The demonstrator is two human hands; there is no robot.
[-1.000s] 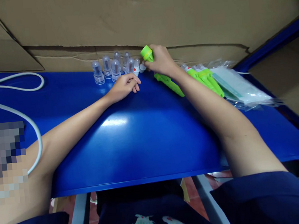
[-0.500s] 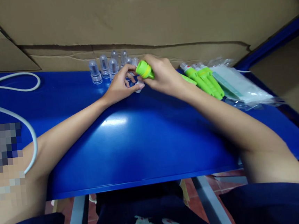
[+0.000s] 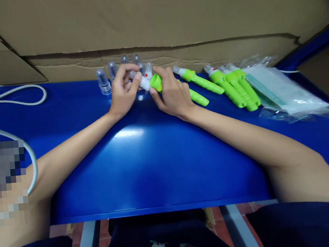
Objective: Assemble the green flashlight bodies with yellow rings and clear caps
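Observation:
My left hand [image 3: 123,89] pinches a small white insert with a clear tip [image 3: 144,83] between thumb and fingers. My right hand [image 3: 175,92] is wrapped around a lime-green torch-like handle [image 3: 199,97], whose wide threaded mouth points left. The insert's white end is right at that mouth; whether it has entered cannot be made out. Behind the hands stand several clear ribbed caps [image 3: 103,82], partly covered by my left fingers. A white piece with a red dot [image 3: 148,70] stands upright among them.
Right of my hands lies a green handle with a clear-tipped white end [image 3: 202,82]. Several similar green handles [image 3: 233,90] lie beside a clear plastic bag [image 3: 291,89]. A white cable [image 3: 33,150] loops at left on the blue table [image 3: 157,170]. Cardboard [image 3: 155,20] walls the back.
My left hand has raised the white insert to the handle's mouth. My right hand has turned the handle lower and more level. Another green handle has come into sight beyond my right hand.

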